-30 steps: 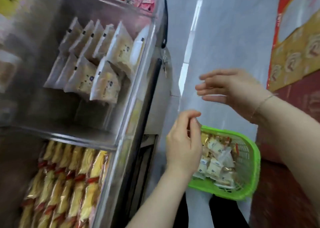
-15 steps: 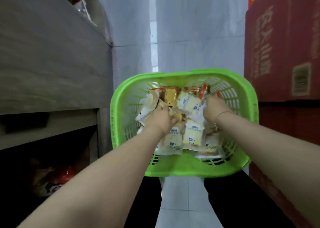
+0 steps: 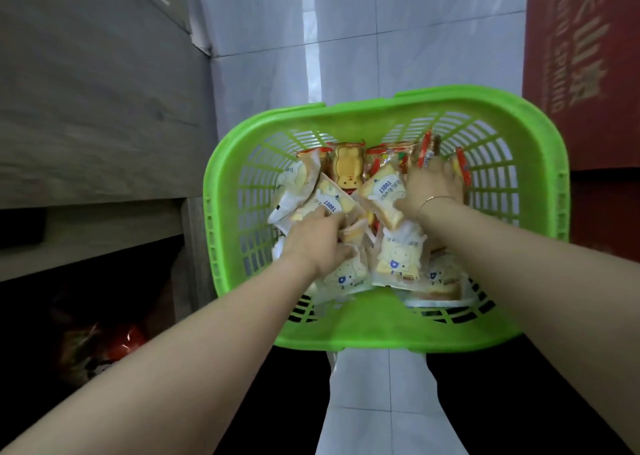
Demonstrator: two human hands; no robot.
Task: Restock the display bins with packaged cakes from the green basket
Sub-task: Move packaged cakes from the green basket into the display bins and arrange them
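A bright green plastic basket (image 3: 346,118) sits on the floor below me, holding several white "toast" cake packs (image 3: 398,257) and a few red-and-gold snack packs (image 3: 348,167) at its far side. My left hand (image 3: 320,240) is down in the left half, fingers closed around a white cake pack (image 3: 329,200). On the right, my right hand (image 3: 434,184) grips another white cake pack (image 3: 382,191), its fingertips among the red packs. The display bins are out of view.
A grey wood-grain shelf unit (image 3: 93,91) rises on the left, with a dark lower compartment holding red packets (image 3: 121,343). Red cardboard cartons (image 3: 585,56) stand to the right. White tiled floor (image 3: 381,21) runs ahead of the basket.
My view dropped from the display bins to the basket. Both hands went down into it and closed on white cake packs; the right hand has slid further toward the far side.
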